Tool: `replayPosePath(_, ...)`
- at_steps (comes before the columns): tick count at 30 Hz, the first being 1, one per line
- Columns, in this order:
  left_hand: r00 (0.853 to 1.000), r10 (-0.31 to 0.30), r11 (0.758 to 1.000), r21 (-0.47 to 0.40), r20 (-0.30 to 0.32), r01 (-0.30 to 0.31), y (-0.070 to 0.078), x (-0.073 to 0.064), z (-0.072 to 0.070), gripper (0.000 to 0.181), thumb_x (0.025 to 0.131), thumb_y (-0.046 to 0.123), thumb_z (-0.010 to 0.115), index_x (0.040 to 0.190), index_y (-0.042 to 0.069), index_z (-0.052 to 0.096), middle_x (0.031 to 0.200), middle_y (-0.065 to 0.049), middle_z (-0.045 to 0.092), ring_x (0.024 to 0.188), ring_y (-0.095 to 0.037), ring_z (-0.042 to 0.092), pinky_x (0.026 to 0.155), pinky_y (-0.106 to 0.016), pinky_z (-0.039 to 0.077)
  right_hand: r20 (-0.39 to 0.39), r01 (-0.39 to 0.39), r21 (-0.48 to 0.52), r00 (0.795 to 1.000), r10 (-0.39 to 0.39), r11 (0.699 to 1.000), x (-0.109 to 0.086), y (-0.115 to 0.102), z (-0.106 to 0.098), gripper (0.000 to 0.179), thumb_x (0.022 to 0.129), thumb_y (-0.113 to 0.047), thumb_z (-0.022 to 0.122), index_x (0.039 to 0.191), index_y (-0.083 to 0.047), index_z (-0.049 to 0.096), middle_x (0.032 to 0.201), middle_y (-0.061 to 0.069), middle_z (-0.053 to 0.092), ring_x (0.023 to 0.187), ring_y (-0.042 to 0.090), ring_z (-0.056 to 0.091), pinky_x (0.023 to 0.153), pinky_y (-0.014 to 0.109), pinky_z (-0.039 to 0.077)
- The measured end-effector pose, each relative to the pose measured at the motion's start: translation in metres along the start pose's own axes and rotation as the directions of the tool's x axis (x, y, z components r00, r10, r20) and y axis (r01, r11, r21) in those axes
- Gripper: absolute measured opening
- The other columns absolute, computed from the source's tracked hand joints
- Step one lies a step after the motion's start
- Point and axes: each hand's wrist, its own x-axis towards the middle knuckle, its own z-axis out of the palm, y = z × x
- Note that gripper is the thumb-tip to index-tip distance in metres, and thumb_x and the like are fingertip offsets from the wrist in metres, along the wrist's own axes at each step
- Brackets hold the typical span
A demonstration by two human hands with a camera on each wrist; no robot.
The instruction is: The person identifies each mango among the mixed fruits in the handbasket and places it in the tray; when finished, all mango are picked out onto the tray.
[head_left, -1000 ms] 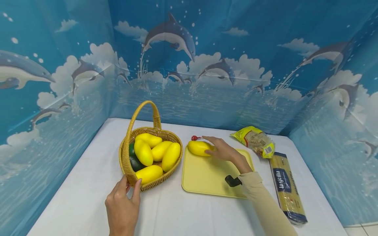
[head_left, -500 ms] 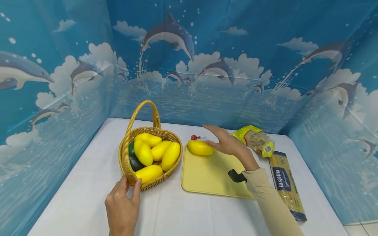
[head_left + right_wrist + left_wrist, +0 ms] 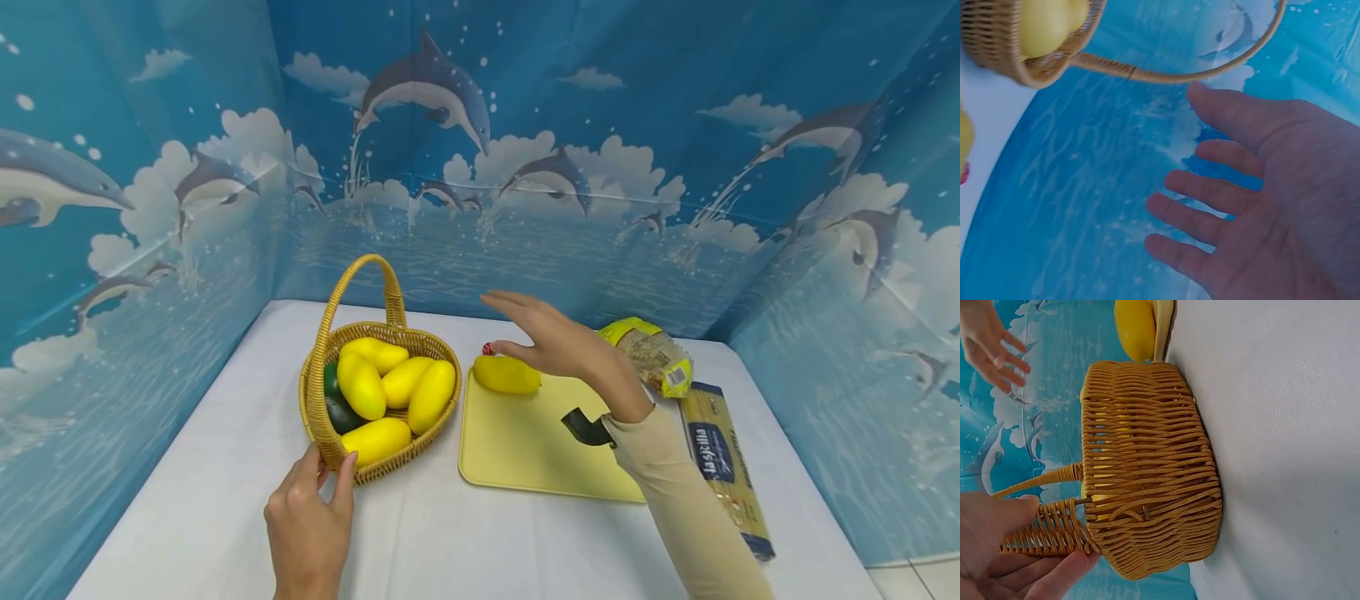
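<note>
A wicker basket [image 3: 405,455] with a tall arched handle stands on the left. My left hand [image 3: 309,521] grips the near foot of its handle between thumb and fingers, also plain in the left wrist view. Inside lie several yellow mangoes [image 3: 360,387] and a dark green rounded thing [image 3: 340,406], partly covered. One more yellow mango [image 3: 506,375] rests at the far left corner of a pale yellow tray [image 3: 540,450]. Above and behind it hovers my right hand [image 3: 555,337], fingers extended and holding nothing. In the right wrist view its palm and spread fingers show.
A red-wrapped lollipop [image 3: 487,348] lies behind the tray, mostly hidden by my right thumb. At the right are a yellow-and-clear food bag [image 3: 656,362] and a long pasta packet [image 3: 720,454]. A dolphin-print curtain [image 3: 450,242] encloses the white table [image 3: 202,500].
My right hand has let go of the mango on the tray, risen, and drifted left above it. The left hand keeps its grip on the basket.
</note>
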Motion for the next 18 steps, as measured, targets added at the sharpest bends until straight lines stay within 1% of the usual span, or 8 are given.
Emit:
replayPosePath(3, 1.0, 0.001, 1.0, 0.001, -0.002, -0.001, 0.0, 0.0, 0.0, 0.047, 0.087, 0.007, 0.092, 0.121, -0.018, 0.07, 0.109, -0.035, 0.075, 0.093, -0.047, 0.079, 0.076, -0.053, 0.068, -0.002, 0.025, -0.001, 1.0, -0.025, 1.0, 0.008, -0.015, -0.006, 0.067, 0.109, -0.026, 0.068, 0.165, -0.004, 0.039, 0.172, 0.021, 0.037, 0.156, 0.041, 0.04, 0.125, 0.06, 0.043)
replayPosePath(7, 1.0, -0.003, 1.0, 0.003, 0.002, 0.003, -0.001, -0.001, 0.001, 0.046, 0.088, 0.007, 0.091, 0.121, -0.017, 0.07, 0.11, -0.034, 0.075, 0.094, -0.047, 0.079, 0.077, -0.052, 0.068, -0.028, 0.059, 0.016, 0.998, -0.059, 0.998, 0.022, -0.03, -0.006, 0.063, 0.111, -0.032, 0.064, 0.165, -0.006, 0.042, 0.17, 0.017, 0.041, 0.156, 0.036, 0.043, 0.126, 0.055, 0.044)
replayPosePath(12, 1.0, 0.001, 1.0, -0.001, -0.001, -0.001, -0.002, -0.001, 0.001, 0.046, 0.087, 0.006, 0.092, 0.121, -0.017, 0.07, 0.11, -0.034, 0.075, 0.094, -0.047, 0.079, 0.076, -0.051, 0.068, -0.054, 0.122, 0.076, 0.991, -0.119, 0.99, 0.04, -0.041, 0.005, 0.06, 0.112, -0.031, 0.064, 0.162, -0.005, 0.046, 0.167, 0.016, 0.046, 0.155, 0.033, 0.044, 0.127, 0.052, 0.043)
replayPosePath(15, 1.0, 0.006, 1.0, -0.005, -0.006, -0.006, -0.003, 0.0, 0.001, 0.046, 0.087, 0.006, 0.092, 0.121, -0.017, 0.07, 0.11, -0.035, 0.075, 0.094, -0.047, 0.079, 0.076, -0.051, 0.068, -0.067, 0.161, 0.133, 0.986, -0.154, 0.978, 0.053, -0.045, 0.015, 0.057, 0.112, -0.029, 0.064, 0.161, -0.004, 0.048, 0.164, 0.016, 0.051, 0.153, 0.031, 0.047, 0.127, 0.049, 0.043)
replayPosePath(18, 1.0, 0.011, 1.0, -0.006, 0.001, -0.011, -0.003, 0.0, 0.002, 0.046, 0.087, 0.006, 0.092, 0.121, -0.017, 0.07, 0.11, -0.034, 0.075, 0.094, -0.047, 0.079, 0.077, -0.052, 0.068, -0.067, 0.18, 0.186, 0.983, -0.171, 0.966, 0.064, -0.046, 0.025, 0.056, 0.111, -0.028, 0.064, 0.16, -0.005, 0.05, 0.162, 0.014, 0.054, 0.152, 0.028, 0.049, 0.128, 0.046, 0.043)
